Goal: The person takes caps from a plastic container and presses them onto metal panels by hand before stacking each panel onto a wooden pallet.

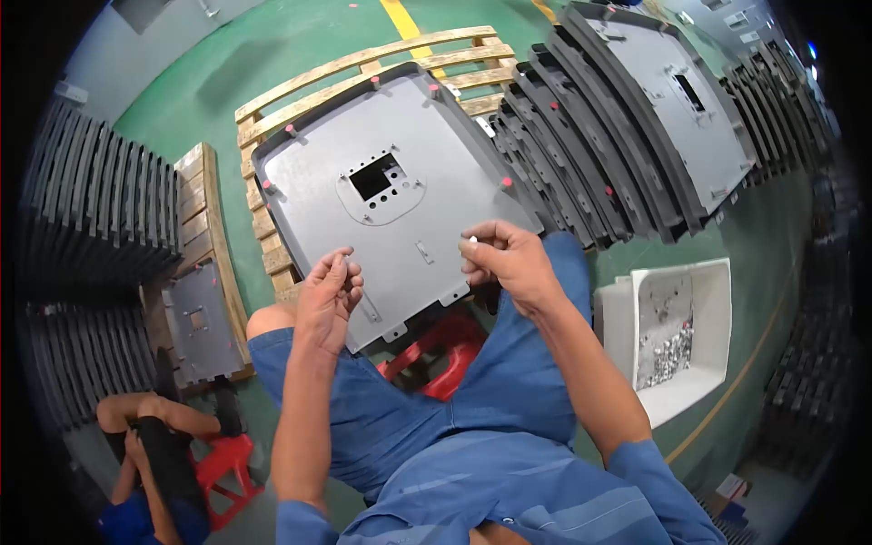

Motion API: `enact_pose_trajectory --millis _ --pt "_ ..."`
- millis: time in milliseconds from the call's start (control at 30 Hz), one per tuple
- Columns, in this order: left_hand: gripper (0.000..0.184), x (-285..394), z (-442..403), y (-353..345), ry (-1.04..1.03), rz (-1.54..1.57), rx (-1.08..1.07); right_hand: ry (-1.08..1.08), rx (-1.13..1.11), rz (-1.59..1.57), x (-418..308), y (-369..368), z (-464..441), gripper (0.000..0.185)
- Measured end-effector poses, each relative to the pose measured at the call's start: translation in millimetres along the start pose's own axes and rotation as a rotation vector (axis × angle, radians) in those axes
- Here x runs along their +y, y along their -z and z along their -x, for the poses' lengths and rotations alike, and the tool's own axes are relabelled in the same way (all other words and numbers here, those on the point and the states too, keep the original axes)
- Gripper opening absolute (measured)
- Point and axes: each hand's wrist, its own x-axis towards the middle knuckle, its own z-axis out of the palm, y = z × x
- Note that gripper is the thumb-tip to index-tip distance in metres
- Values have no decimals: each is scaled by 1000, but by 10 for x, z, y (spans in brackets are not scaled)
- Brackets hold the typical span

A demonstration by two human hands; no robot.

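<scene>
A grey metal panel (409, 132) with a raised rim lies in front of my knees. It has a rectangular cut-out, several small holes, and red caps (506, 183) on posts near its edges. Above the panel's near right part, my right hand (510, 263) pinches a small white piece (472, 240) between thumb and fingers. My left hand (330, 292) is over the near left edge, fingers curled and thumb pressed to the index finger. Whatever it may hold is too small to make out.
Beneath the panel is a wooden pallet (363, 65). More panels stand stacked at the right (649, 109) and left (104, 186). A white bin (718, 336) with small metal parts sits by my right knee. Another person (154, 454) sits at lower left, near a red stool (227, 468).
</scene>
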Motion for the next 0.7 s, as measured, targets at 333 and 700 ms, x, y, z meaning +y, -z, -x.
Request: enact_pose_trajectory --millis 333,700 --pt "26 619 -1092 -74 -72 -530 64 275 25 705 -322 -303 -1555 20" --pt "39 564 -1646 -64 -388 -1593 247 176 -24 1016 -448 -530 -2348 23"
